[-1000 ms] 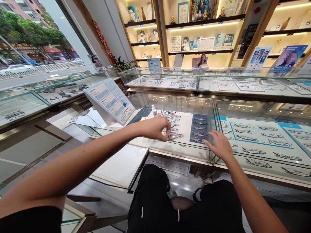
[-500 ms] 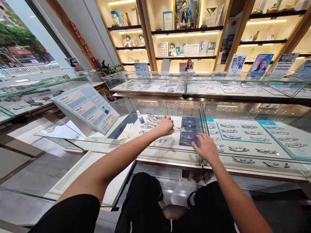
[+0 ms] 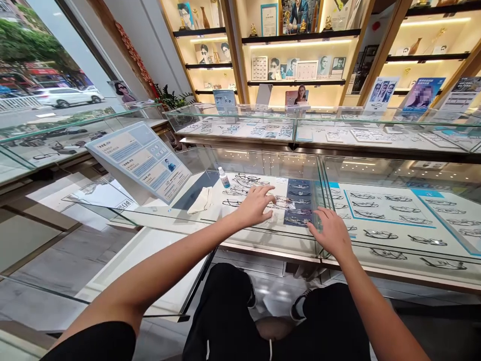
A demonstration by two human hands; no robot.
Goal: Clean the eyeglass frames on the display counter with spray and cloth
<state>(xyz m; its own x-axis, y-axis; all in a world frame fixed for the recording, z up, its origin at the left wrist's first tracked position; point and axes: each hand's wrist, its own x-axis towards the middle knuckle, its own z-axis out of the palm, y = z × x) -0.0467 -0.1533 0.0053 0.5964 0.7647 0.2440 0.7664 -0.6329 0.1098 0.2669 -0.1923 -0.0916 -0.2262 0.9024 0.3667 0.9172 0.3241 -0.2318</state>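
My left hand [image 3: 255, 204] lies on the glass counter top [image 3: 263, 230] with its fingers stretched out and apart, holding nothing. A pair of glasses [image 3: 282, 203] rests on the glass just beyond its fingertips. To the right, my right hand [image 3: 331, 232] also lies flat with fingers spread, near the seam between two display cases. Under the glass sit rows of eyeglass frames on white trays and a dark blue tray [image 3: 298, 202]. A small spray bottle [image 3: 224, 177] and a folded white cloth [image 3: 202, 199] stand on the counter to the left of my left hand.
A slanted information sign [image 3: 141, 159] stands on the counter at the left. More glass cases [image 3: 300, 128] run behind, with lit shelves of pictures [image 3: 296, 65] on the wall. A window at the left shows a street. My knees in black trousers [image 3: 278, 321] are below the counter edge.
My left hand was pinched on the glasses one second ago and closed half a second ago; now it is open and flat, the glasses lying on the glass. The right hand stayed flat.
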